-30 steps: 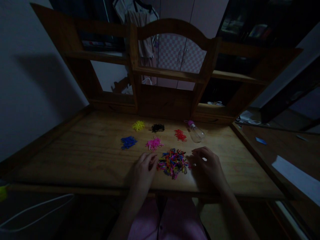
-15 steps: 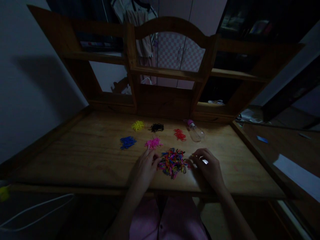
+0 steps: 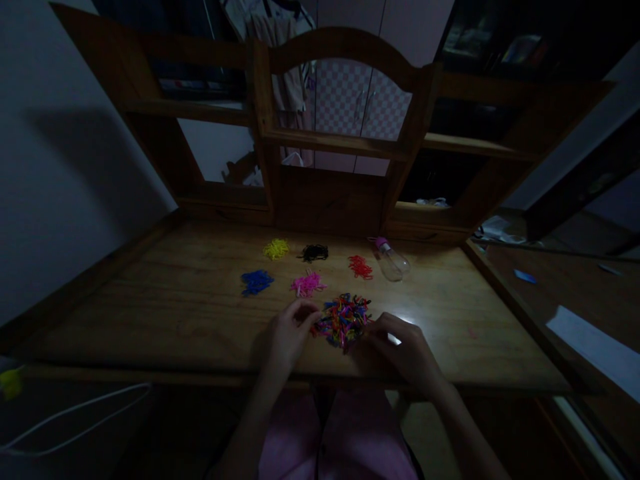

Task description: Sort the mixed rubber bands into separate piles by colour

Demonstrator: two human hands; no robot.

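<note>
A mixed heap of small coloured rubber bands [image 3: 344,320] lies near the table's front edge, between my hands. My left hand [image 3: 291,328] is at the heap's left side, thumb and forefinger closed together at its rim; what they pinch, if anything, is too small to make out. On the right side, my right hand [image 3: 404,343] has its fingertips closed at the heap's edge, and their contents are hidden. Behind the heap lie separate piles of pink bands [image 3: 308,285], blue bands [image 3: 257,282], yellow bands [image 3: 277,249], black bands [image 3: 315,253] and red bands [image 3: 361,267].
A clear bulb-shaped bottle [image 3: 394,265] with a pink cap lies beside the red pile. A wooden shelf unit [image 3: 330,200] rises along the back of the wooden table [image 3: 200,313]. To the right, a white paper sheet [image 3: 595,350] rests on another brown surface.
My right hand has moved left and slightly down, onto the right edge of the mixed heap. My left hand has shifted slightly, its fingers now more curled at the heap's left edge.
</note>
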